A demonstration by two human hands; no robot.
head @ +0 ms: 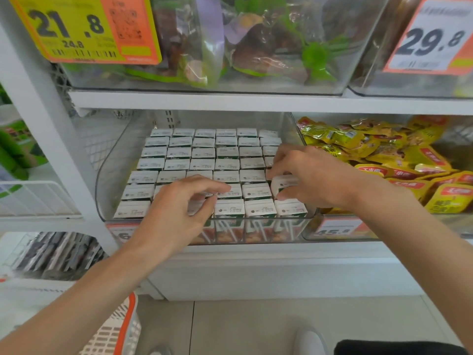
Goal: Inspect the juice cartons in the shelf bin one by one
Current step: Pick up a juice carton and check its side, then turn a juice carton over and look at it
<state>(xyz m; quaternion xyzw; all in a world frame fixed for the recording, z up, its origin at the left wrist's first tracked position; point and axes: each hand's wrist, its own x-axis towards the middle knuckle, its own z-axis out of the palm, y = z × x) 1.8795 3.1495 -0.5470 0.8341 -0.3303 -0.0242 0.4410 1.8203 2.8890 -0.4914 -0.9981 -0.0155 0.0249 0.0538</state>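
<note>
One carton [283,184], raised at the bin's [107,175] right side, is pinched from above by the right hand [304,175]. Left hand [179,203] curls over near cartons [229,210]; grip unclear.

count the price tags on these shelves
4: yellow 21.8 tag upper left; 29.8 tag upper right; 45.8 tag lower right; fourth tag partly behind the left hand. More may be hidden.

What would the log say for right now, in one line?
right hand: grips raised carton, right column | left hand: on front-row cartons, grip unclear | shelf bin: packed with juice cartons
</note>
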